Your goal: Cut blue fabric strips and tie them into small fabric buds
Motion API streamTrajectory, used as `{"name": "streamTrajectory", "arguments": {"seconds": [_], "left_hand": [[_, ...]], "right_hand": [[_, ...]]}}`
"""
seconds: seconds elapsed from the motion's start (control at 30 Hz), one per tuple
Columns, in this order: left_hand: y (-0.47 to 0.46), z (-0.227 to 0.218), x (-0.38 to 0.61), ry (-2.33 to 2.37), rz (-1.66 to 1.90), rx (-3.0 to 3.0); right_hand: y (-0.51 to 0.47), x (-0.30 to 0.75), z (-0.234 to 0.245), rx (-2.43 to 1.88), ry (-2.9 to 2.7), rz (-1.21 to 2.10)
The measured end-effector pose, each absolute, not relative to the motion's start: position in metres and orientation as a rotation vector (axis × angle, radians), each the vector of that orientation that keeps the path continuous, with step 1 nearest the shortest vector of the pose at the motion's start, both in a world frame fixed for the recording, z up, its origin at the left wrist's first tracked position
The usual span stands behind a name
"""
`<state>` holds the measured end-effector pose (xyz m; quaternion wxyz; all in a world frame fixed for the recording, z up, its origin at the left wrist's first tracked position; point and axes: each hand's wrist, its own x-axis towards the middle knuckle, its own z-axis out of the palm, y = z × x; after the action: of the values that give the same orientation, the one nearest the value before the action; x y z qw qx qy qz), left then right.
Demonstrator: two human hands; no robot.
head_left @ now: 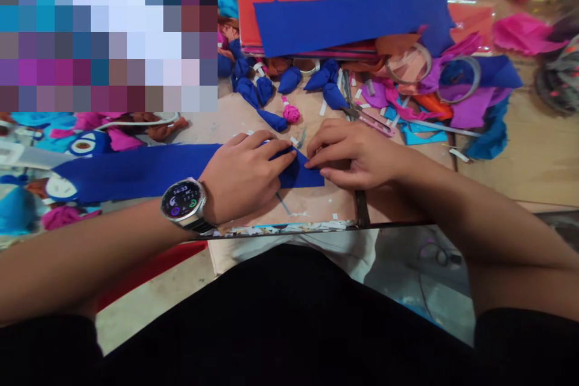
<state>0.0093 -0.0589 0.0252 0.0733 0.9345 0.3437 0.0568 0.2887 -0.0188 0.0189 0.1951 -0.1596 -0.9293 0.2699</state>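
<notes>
A long blue cloth strip (136, 170) lies along the near edge of the table, its right end folded over into a slanted corner. My left hand (248, 172), with a watch (183, 200) on its wrist, rests flat on the strip and presses down close to the fold. At the right end, the curled fingers and thumb of my right hand (350, 154) are on the folded corner. Beyond my hands are several rolled blue cloth buds (289, 79) and a small pink cloth rose (292, 113). Scissors (368, 117) lie past my right hand.
Another blue strip (353, 21) lies over a red flat stack (251, 18) at the back. Tape rolls (478, 79) and coloured cloth scraps (470, 111) crowd the right. At far left sits a white-handled tool (27, 157), its kind unclear. The upper left is blurred out.
</notes>
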Motion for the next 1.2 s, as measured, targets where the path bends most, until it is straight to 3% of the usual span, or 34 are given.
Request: {"name": "streamTrajectory", "arguments": {"seconds": [1.2], "left_hand": [[-0.0536,0.0237,0.0073,1.075,0.221,2.871]], "right_hand": [[-0.0234,0.2906,0.0223,-0.470,-2.773,0.606]]}}
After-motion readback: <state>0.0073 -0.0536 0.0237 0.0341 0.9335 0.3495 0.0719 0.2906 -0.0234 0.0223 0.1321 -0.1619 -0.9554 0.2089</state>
